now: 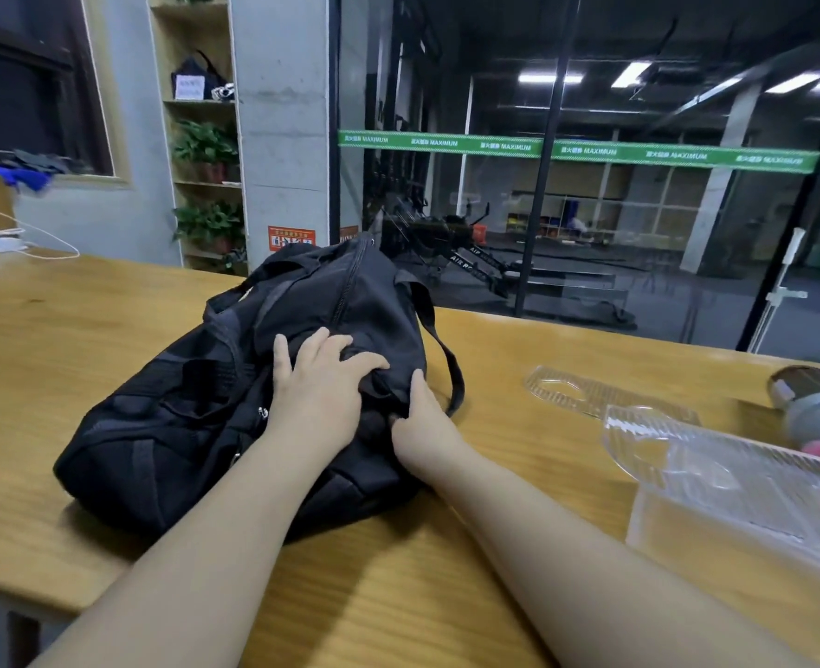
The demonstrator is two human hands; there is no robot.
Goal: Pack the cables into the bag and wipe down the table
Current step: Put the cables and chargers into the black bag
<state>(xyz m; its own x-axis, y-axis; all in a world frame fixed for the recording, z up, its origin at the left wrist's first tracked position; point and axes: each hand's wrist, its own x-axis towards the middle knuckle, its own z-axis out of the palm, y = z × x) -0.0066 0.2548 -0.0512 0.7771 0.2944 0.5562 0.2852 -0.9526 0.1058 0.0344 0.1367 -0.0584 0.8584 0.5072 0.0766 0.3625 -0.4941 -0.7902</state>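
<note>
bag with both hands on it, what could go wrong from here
1. The clear plastic packaging lies close beside the right hand; a swing of that arm could knock it along the table.
2. The bag's strap loops loose by the right hand and could snag the fingers.
3. The left hand presses on the black bag; if cables are inside, pressure might kink them, though none are visible.

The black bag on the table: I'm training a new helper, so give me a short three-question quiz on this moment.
1. True or false: both hands touch the black bag.
2. What lies right of the bag? A) clear plastic trays B) a laptop C) a stack of books
3. The bag rests on a wooden ____.

Key: 1 true: left hand lies on top, right hand grips its side. 2 A, clear plastic trays. 3 table.
</note>
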